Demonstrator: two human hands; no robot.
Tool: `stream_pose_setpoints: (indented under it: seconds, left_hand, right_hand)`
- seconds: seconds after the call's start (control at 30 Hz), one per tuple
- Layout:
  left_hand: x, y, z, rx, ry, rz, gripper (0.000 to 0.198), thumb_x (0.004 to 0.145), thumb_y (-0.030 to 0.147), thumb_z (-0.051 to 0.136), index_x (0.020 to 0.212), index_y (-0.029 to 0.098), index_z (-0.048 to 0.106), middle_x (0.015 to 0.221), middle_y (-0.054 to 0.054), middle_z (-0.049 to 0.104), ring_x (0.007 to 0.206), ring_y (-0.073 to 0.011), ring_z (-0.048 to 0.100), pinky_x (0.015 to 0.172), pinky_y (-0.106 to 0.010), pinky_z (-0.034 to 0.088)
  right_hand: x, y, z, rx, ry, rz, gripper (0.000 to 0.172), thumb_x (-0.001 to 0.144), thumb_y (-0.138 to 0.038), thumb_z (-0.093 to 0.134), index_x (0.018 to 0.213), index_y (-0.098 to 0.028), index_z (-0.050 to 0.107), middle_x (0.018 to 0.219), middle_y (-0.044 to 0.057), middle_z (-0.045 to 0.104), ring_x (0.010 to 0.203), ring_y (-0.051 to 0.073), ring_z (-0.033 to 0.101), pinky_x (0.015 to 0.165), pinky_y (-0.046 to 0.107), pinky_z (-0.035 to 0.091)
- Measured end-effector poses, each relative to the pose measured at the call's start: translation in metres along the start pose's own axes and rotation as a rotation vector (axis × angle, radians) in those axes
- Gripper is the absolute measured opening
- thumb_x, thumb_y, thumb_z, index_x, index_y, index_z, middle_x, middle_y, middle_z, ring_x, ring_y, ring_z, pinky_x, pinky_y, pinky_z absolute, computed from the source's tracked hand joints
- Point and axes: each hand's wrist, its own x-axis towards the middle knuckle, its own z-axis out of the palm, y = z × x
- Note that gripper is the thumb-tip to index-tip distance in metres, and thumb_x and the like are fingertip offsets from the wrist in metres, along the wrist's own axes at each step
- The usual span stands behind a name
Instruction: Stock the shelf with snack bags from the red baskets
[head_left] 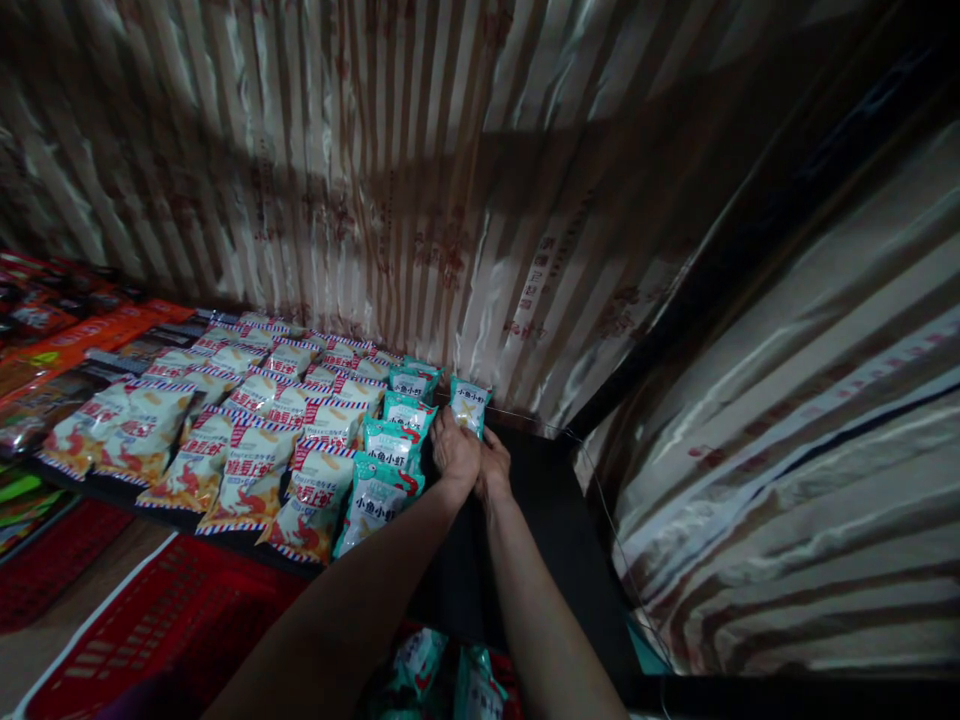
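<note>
At the back of the black shelf [536,500], a teal and white snack bag [470,403] stands upright between my two hands. My left hand [456,450] is closed against its lower left side, fingers pointing toward the curtain. On the lower right side my right hand [495,465] is closed around the bag, wrists close together. Just left of my left hand runs a row of matching teal snack bags [379,500], leaning back one behind another. The lower part of the held bag is hidden by my hands.
Rows of white and orange snack bags [251,465] fill the shelf to the left, with orange packets [97,330] farther left. A striped curtain [420,200] hangs behind. Below are a red basket [172,620] and more teal bags [480,690]. A thin wire [607,510] runs along the right.
</note>
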Motion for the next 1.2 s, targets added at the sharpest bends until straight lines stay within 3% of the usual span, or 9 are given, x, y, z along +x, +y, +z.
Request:
stream_pose_setpoints:
  seconds: [0.2,0.57,0.73,1.07,1.2]
  left_hand:
    - [0.003,0.000,0.015,0.216,0.037,-0.011,0.047,0.083,0.017,0.044,0.130,0.010,0.046,0.138,-0.017,0.045,0.130,-0.0267,0.039,0.108,-0.036,0.030]
    - [0.008,-0.007,0.018,0.286,0.069,0.029,0.038,0.086,0.018,0.041,0.120,0.009,0.056,0.129,-0.020,0.051,0.120,-0.0287,0.048,0.102,-0.039,0.035]
    - [0.008,-0.008,0.021,0.286,0.060,0.035,0.036,0.087,0.020,0.041,0.116,0.009,0.059,0.132,-0.020,0.050,0.122,-0.0291,0.046,0.104,-0.039,0.033]
    - [0.009,-0.007,0.020,0.305,0.082,0.041,0.037,0.086,0.019,0.041,0.117,0.009,0.059,0.130,-0.020,0.052,0.121,-0.0289,0.048,0.103,-0.040,0.035]
    - [0.004,-0.004,0.018,0.303,0.065,0.037,0.039,0.087,0.020,0.041,0.121,0.008,0.056,0.135,-0.021,0.048,0.128,-0.0298,0.042,0.106,-0.039,0.033]
  right_hand:
    - [0.017,0.001,0.001,-0.097,-0.019,-0.035,0.058,0.051,-0.031,0.073,0.106,-0.014,0.067,0.069,0.002,0.072,0.063,0.018,0.066,0.062,0.027,0.054]
    - [0.025,-0.006,-0.003,-0.491,-0.050,-0.131,0.049,0.058,-0.035,0.066,0.103,-0.015,0.069,0.097,0.009,0.073,0.092,0.025,0.066,0.086,0.034,0.049]
    - [0.022,-0.009,-0.007,-0.629,-0.038,-0.160,0.052,0.065,-0.039,0.061,0.110,-0.015,0.066,0.108,0.012,0.069,0.101,0.028,0.063,0.092,0.038,0.046]
    - [0.025,-0.003,-0.009,-0.686,-0.074,-0.195,0.051,0.065,-0.036,0.062,0.113,-0.019,0.065,0.120,0.010,0.064,0.110,0.026,0.060,0.096,0.035,0.044]
    - [0.026,0.000,-0.013,-0.668,-0.082,-0.195,0.060,0.068,-0.039,0.060,0.123,-0.016,0.058,0.123,0.010,0.062,0.109,0.025,0.060,0.095,0.035,0.045]
